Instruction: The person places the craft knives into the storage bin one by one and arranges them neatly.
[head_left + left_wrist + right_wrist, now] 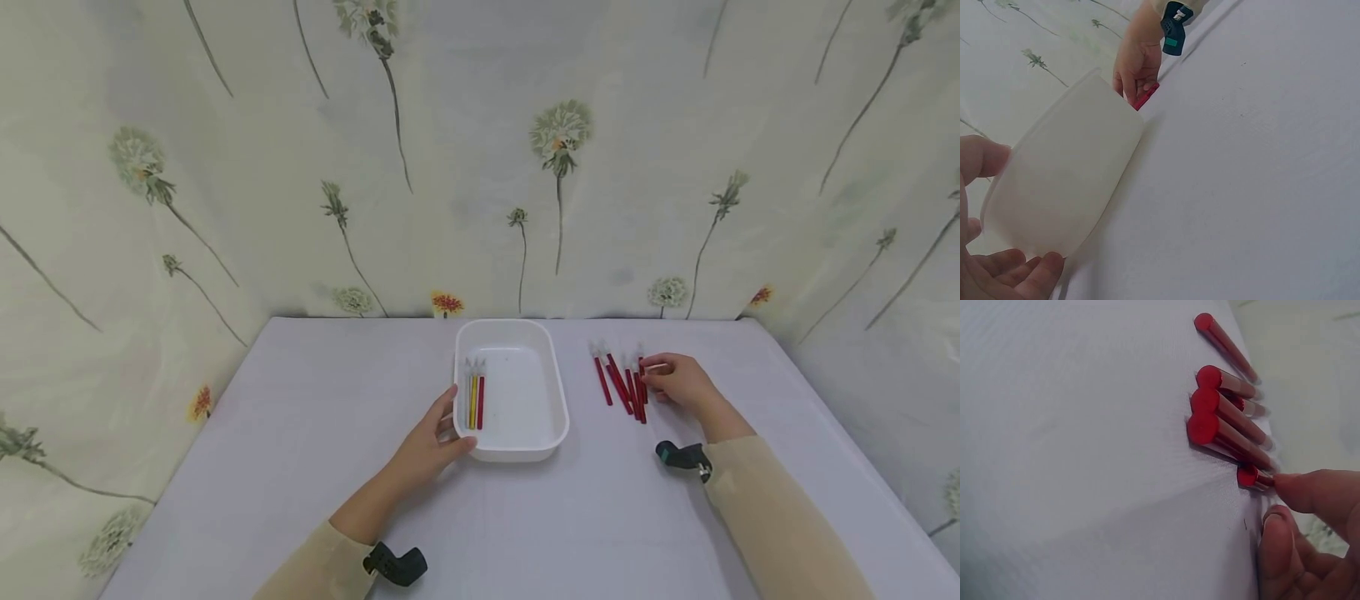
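My left hand [420, 450] grips the near left corner of a white plastic tray [528, 417], thumb at the near rim and fingers along the left side. In the left wrist view the tray's outer wall [1072, 162] fills the space between thumb and fingers. Inside the tray, a yellow pen [474, 404] and a red pen [482, 404] lie side by side, next to a pale one [468, 404]. My right hand [682, 385] pinches the rightmost red pen [1248, 476] of a loose group, its end low over the cloth.
Several more red pens [604, 383] with clear caps lie to the right of the tray, some crossing or touching. White cloth [337, 392] covers the table. A flower-printed curtain [465, 167] stands along the back and sides.
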Demonstrator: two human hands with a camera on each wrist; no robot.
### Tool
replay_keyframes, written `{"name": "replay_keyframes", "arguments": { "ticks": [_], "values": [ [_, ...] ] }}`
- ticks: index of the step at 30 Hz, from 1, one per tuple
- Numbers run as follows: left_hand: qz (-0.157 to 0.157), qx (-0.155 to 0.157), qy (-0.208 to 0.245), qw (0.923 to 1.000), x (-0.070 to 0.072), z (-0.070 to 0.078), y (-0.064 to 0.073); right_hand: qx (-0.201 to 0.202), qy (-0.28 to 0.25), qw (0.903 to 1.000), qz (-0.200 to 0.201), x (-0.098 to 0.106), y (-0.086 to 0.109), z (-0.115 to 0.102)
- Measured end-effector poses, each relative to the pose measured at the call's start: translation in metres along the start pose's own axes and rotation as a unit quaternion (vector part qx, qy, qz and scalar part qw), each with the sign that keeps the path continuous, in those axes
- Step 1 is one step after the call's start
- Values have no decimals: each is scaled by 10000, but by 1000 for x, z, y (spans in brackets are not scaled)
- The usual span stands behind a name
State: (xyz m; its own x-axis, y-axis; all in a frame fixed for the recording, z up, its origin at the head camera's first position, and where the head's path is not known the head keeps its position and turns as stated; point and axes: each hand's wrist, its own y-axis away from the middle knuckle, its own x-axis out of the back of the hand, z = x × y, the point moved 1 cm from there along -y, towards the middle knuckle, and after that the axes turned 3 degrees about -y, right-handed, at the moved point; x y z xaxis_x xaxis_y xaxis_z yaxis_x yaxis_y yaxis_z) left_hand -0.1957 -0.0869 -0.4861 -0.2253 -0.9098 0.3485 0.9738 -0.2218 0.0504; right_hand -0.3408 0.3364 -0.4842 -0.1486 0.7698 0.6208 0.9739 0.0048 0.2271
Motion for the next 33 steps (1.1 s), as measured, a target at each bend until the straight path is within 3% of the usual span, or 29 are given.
{"name": "replay_keyframes", "arguments": {
  "ticks": [12,19,27,33],
  "values": [
    [21,-19,-44,10000,0,-3,1,205,333,9991,-137,1,1,-8],
    [18,-5,-69,10000,-1,-1,1,266,833,9961,-62,3,2,-5],
    [15,-26,-56,10000,-2,4,5,-105,234,9997,-6,3,3,10],
    [29,-7,-75,10000,-1,0,2,-154,-75,9999,-15,3,14,6]
  ]
}}
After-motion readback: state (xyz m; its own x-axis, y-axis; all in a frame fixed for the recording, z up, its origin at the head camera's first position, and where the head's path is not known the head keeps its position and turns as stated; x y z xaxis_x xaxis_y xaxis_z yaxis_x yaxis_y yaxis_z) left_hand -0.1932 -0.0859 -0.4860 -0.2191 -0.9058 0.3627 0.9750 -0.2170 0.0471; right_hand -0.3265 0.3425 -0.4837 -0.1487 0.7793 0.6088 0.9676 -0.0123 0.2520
